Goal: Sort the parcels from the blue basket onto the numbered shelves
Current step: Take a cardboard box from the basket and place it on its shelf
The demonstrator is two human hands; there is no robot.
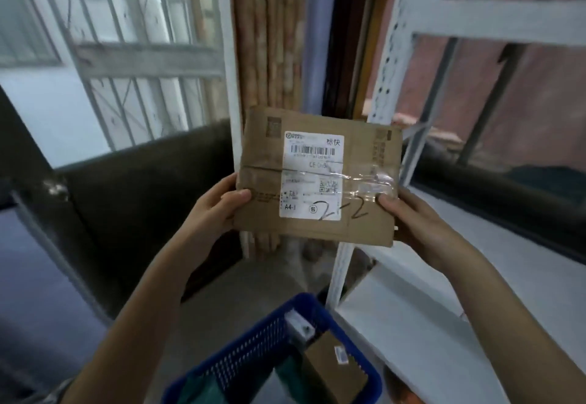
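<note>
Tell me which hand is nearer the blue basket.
Left, by a small margin. The left hand grips the parcel's left edge, above the blue basket; the right hand grips the right edge, farther to the basket's right.

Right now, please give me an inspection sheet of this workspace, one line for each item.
Surface: white shelf board at the right, bare where it shows.
Job's things: brown parcel held up, white label with "2-2" handwritten; blue basket below, with another brown parcel inside.
Clutter: small white thing in the basket, too blurred to name.
Hands: left hand and right hand grip the parcel's lower corners, thumbs on its front.
Cables: nothing seen.
Surroundings: white shelf post, barred window, dark sill beneath; no shelf numbers readable.
</note>
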